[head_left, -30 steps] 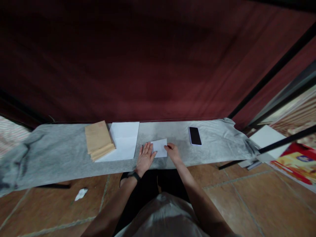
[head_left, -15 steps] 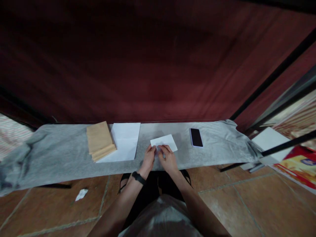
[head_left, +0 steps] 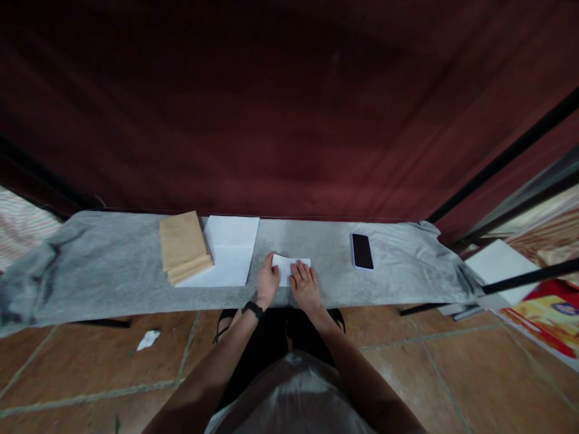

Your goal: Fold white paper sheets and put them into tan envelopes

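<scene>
Sm. wht. paper (head_left: 283, 266) on counter (head_left: 330, 256), betw. hands. L hand (head_left: 268, 282): fingers pinching L edge. R hand (head_left: 306, 293): fingers slightly spread, flat atop R part.

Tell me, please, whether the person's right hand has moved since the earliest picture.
Yes: judged against the phone on the gray cloth, the right hand has shifted left, farther from the phone.

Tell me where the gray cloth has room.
Bare cloth: left of the brown stack, between right hand and phone, and right of the phone. Crowded: the stack overlapping the large sheet, and the small paper at the left hand.
</scene>
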{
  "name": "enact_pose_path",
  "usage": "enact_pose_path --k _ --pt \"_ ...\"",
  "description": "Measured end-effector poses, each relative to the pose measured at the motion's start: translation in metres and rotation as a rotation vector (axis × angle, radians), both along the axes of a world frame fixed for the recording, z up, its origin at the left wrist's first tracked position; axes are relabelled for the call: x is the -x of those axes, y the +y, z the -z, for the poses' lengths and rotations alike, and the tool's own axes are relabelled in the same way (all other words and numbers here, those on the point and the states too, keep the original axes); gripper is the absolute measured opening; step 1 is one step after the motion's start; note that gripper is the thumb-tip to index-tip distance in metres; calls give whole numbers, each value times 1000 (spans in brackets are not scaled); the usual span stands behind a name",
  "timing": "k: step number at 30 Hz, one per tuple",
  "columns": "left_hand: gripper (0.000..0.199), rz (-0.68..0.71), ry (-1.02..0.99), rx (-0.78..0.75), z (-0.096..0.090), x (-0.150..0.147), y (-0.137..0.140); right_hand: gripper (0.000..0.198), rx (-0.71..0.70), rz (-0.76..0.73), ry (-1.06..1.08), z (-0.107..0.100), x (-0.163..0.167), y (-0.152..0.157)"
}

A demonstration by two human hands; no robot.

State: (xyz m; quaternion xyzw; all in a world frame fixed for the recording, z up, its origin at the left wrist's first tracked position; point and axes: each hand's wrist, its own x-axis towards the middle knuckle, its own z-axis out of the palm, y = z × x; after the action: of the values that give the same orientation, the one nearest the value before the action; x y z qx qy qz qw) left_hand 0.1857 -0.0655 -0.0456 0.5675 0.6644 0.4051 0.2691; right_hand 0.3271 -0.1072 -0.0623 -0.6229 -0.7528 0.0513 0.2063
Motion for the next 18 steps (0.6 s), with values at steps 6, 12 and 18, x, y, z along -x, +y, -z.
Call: enact_pose_path --k 6,12,18 --pt "50 201 494 -187 3 -3 -24 50 61 -10 -107 -1 2 -1" --pt "59 414 661 -107 12 -2 -40 54 46 -53 -109 2 -4 -1" --pt "67 348 714 -98 15 4 -39 52 6 -37 -118 4 -18 2"
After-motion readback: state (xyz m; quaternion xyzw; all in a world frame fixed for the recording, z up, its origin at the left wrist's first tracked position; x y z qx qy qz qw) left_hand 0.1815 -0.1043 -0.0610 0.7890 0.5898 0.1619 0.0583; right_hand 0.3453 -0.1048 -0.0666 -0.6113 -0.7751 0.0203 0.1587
